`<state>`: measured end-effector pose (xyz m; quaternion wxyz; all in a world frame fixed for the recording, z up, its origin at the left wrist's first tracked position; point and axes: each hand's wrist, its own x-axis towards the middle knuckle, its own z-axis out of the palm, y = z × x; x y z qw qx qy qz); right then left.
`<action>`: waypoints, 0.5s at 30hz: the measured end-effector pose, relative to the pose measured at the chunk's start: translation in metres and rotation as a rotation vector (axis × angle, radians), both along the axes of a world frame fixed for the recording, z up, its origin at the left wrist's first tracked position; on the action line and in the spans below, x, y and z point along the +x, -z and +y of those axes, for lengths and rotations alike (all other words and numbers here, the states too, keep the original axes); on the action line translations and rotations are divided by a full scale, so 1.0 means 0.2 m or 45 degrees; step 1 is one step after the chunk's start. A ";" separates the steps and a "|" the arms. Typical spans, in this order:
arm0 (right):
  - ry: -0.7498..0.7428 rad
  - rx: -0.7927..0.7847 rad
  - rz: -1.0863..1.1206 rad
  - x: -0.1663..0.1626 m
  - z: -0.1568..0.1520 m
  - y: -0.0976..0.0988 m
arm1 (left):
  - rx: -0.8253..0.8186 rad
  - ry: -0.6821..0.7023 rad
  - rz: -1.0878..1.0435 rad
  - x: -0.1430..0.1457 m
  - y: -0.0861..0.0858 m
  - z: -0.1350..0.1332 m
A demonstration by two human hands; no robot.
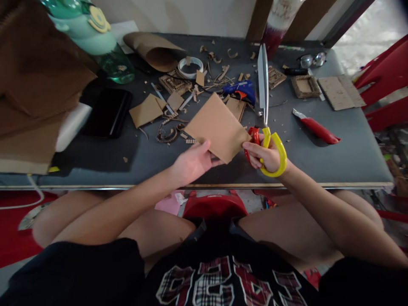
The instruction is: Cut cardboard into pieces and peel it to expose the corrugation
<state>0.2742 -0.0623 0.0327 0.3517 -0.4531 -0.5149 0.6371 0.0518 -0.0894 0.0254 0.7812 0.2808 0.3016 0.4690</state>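
Note:
A square piece of brown cardboard (218,125) is held tilted above the front of the table. My left hand (195,163) grips its lower left edge, thumb on top and fingers beneath. At its right corner, my right hand (264,154) pinches the cardboard between thumb and fingers. The same hand also carries scissors (263,85) with red and yellow handles looped over it, blades pointing up and away from me, nearly closed. Behind the cardboard lies a blue glue gun (240,89) with an orange trigger, among cardboard scraps.
A red utility knife (320,129) lies at the right, below a small cardboard frame (305,86) and a cardboard piece (341,91). A tape roll (190,67) sits at the back. At left are a green bottle (111,55), a black phone-like object (108,112) and a brown bag (35,85).

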 end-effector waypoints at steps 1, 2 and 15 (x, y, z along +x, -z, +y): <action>-0.016 0.004 -0.001 0.02 0.02 -0.01 | 0.089 -0.049 0.064 -0.04 0.00 0.03; -0.035 0.007 -0.013 0.05 0.04 -0.02 | 0.191 -0.121 0.146 -0.08 0.00 0.06; -0.139 -0.007 -0.168 0.12 0.06 -0.05 | 0.461 0.348 0.904 -0.15 0.01 0.17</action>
